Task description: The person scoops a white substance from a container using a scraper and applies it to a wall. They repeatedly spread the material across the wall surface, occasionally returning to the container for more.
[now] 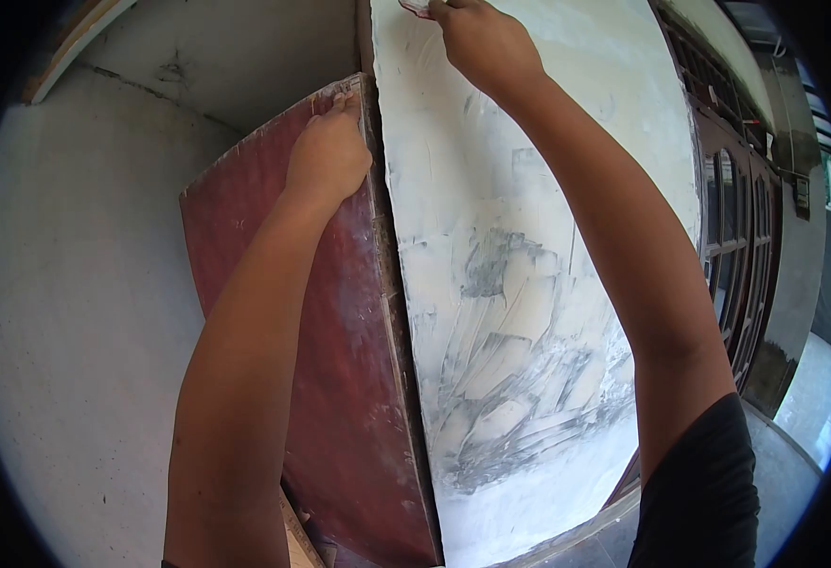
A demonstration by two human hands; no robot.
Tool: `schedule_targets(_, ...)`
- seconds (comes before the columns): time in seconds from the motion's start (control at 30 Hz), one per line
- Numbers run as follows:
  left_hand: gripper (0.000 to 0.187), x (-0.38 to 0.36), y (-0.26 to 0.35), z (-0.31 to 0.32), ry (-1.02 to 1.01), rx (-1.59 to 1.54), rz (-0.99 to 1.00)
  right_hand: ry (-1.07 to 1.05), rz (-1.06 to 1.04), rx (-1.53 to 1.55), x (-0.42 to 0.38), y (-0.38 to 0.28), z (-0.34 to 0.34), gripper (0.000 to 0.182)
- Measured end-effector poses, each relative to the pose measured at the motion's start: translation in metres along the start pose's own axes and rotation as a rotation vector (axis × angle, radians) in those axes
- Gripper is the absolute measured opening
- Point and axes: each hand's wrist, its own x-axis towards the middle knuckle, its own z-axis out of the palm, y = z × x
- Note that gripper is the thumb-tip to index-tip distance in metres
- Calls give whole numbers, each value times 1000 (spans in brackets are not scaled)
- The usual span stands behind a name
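My left hand [330,156] is at the upper corner of a worn dark red panel [245,208], its fingers closed over the edge there. Beside that panel stands a tall white panel [472,379], smeared with white filler and showing grey streaks across its lower half. High up against the white surface is my right hand [491,47], closed on a small flat piece with a red edge [416,8]. The frame's top edge cuts off most of that piece, so I cannot tell its kind.
A narrow dark gap [398,312] runs between the two panels. On the left is a plain pale wall [84,284]. Brown framed glass doors [733,208] stand to the right, above a pale floor [785,473]. A wooden piece [297,535] lies low behind my left arm.
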Motion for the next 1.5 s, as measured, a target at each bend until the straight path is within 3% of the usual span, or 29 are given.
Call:
schedule_targets(0.1,59,0,3,-7,-27,-20,-8,-67,-96,-145,-7,-6,23,33)
schedule_targets(0.23,60,0,-1,-3,-30,-7,1,-146,-159,-114,-56,-29,17,34)
schedule_targets(0.43,61,-1,3,-8,-66,-12,-21,-47,-401,-70,-126,-30,-14,39)
schedule_targets(0.5,61,-1,3,-7,-58,-10,-15,-69,-387,-27,-125,-24,-33,36)
schedule_targets(0.57,60,-1,1,-6,-51,-10,-11,-110,-113,122,-113,-18,-53,32)
schedule_targets(0.63,60,-1,1,-3,-30,-12,-15,-36,30,157,-81,6,-57,31)
schedule_targets(0.7,60,-2,2,-4,-34,-15,-8,-52,206,73,-47,28,-53,30)
schedule_targets(0.87,60,-1,1,-6,-37,-12,11,-86,208,-134,-5,52,-14,27)
schedule_targets(0.97,61,0,0,-4,-27,-15,23,-101,16,-165,-41,43,26,37)
schedule_targets(1.23,61,1,1,-7,-60,-14,-5,-250,-182,-38,-155,-35,-32,41)
schedule_targets(1.3,61,2,4,-9,-64,-13,-17,-277,-135,19,-156,-41,-52,41)
schedule_targets(1.37,60,1,4,-9,-69,-11,-30,-247,50,186,-147,-39,-71,37)
schedule_targets(1.5,59,1,5,-5,-44,23,6,-4,109,37,-88,6,-49,31)
